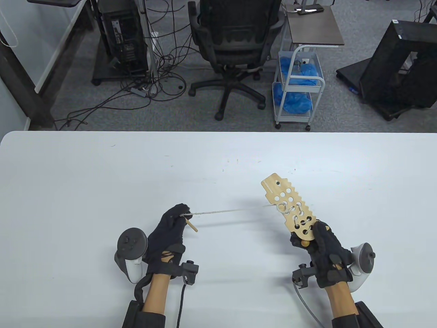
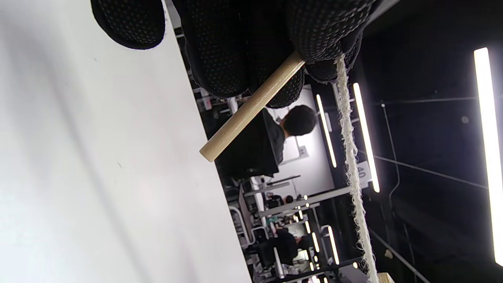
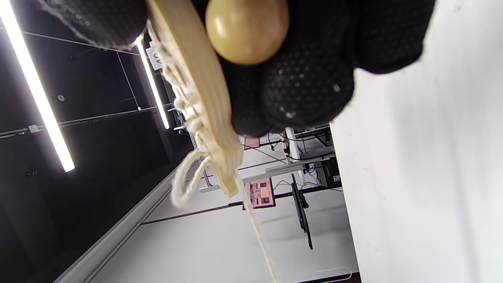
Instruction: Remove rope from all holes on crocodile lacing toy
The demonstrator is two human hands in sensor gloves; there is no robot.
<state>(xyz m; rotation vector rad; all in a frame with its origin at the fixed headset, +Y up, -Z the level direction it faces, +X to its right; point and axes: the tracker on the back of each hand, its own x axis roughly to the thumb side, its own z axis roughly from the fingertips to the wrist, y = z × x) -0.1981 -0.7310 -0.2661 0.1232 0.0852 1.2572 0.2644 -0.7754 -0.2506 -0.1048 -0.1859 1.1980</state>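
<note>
My right hand (image 1: 322, 244) grips the near end of the wooden crocodile lacing board (image 1: 288, 205), holding it up off the white table (image 1: 218, 164). White rope (image 1: 232, 210) still weaves through several of its lower holes and runs taut leftwards to my left hand (image 1: 177, 218). That hand pinches the rope's end together with its wooden needle (image 1: 191, 225). The left wrist view shows the needle (image 2: 251, 108) and rope (image 2: 351, 169) leaving my fingertips (image 2: 235, 47). In the right wrist view the board (image 3: 198, 102) is edge-on with a rope loop (image 3: 188, 179), and a wooden bead (image 3: 246, 29) sits against my fingers (image 3: 310, 78).
Beyond the table's far edge stand an office chair (image 1: 235, 44), a small white cart with blue bags (image 1: 297, 85), a computer tower (image 1: 124, 37) with floor cables, and a black case (image 1: 399, 65).
</note>
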